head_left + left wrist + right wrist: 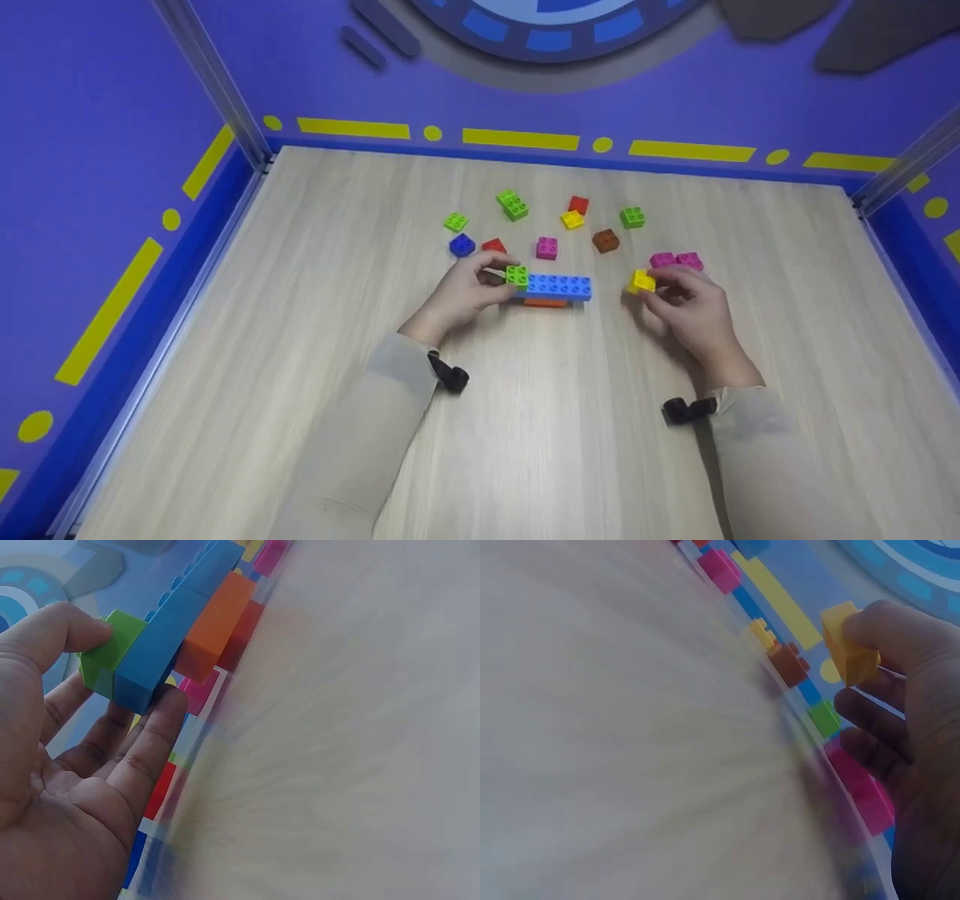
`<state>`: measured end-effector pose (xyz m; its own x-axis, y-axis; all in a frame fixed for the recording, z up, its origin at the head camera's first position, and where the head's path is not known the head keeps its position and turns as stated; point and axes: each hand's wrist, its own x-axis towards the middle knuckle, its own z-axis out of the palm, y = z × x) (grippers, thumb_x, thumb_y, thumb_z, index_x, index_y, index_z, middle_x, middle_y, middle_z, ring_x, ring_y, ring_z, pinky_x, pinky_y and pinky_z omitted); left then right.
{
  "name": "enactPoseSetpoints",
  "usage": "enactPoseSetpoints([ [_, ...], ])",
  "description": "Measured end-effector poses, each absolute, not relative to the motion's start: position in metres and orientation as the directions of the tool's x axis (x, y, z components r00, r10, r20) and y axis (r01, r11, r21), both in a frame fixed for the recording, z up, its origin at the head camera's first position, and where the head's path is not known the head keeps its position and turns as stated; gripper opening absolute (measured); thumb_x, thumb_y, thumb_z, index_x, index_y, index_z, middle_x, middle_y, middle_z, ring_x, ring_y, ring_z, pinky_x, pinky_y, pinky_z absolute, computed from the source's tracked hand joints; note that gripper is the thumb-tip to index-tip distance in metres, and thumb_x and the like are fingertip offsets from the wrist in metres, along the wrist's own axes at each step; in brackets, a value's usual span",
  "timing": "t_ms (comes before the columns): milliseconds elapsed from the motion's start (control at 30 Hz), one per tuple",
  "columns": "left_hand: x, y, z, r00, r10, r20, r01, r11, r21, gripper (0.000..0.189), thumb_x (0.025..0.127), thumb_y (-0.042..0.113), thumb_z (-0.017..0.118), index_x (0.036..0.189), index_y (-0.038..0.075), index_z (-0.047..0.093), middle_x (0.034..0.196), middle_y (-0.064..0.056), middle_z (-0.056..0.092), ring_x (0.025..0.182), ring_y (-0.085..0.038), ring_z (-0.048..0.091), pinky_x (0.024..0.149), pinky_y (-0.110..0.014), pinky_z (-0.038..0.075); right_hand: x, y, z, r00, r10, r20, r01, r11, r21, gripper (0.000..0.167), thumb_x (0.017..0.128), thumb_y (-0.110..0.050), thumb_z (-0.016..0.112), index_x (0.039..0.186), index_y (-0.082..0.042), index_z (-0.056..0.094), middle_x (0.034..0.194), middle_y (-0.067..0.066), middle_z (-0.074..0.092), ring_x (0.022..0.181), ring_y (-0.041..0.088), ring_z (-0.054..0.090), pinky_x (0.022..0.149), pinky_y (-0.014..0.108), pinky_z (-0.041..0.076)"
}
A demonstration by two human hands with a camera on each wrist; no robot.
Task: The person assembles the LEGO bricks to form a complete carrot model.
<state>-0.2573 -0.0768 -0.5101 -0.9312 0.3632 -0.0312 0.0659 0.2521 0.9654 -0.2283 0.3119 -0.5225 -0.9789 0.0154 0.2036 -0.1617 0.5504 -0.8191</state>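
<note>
A long blue brick bar (559, 286) lies across an orange brick (217, 626), with a red brick (241, 636) lower down in the left wrist view. On the bar's left end sits a light green brick (517, 276). My left hand (466, 289) pinches that green brick, and one fingertip reaches under the bar's end. To the right of the bar, my right hand (694, 311) holds a yellow brick (641, 282) between thumb and fingers. In the right wrist view this yellow brick (849, 645) is raised off the table.
Behind the hands lie loose bricks: green ones (513, 205), a blue one (462, 245), a pink one (547, 247), a brown one (606, 241) and a yellow one (572, 220) by a red one (578, 205). Two pink bricks (663, 260) lie just beyond my right hand. Purple walls enclose the table (300, 300).
</note>
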Motion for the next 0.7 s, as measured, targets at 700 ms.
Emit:
enactPoseSetpoints([
  [700,-0.254,-0.067,-0.513,-0.908,0.418,-0.02,0.096,0.255,0.962,0.039,0.104,0.019,0.083,0.142,0.02,0.075,0.144,-0.003,0.074,0.121,-0.022,0.075,0.107,-0.036,0.063,-0.222,0.271,-0.521,-0.973,-0.057,0.223,-0.229,0.325,-0.918,0.035,0.098,-0.004,0.087,0.133,-0.002,0.079,0.132,0.009,0.076,0.114,0.006,0.074,0.103,0.018,0.061],
])
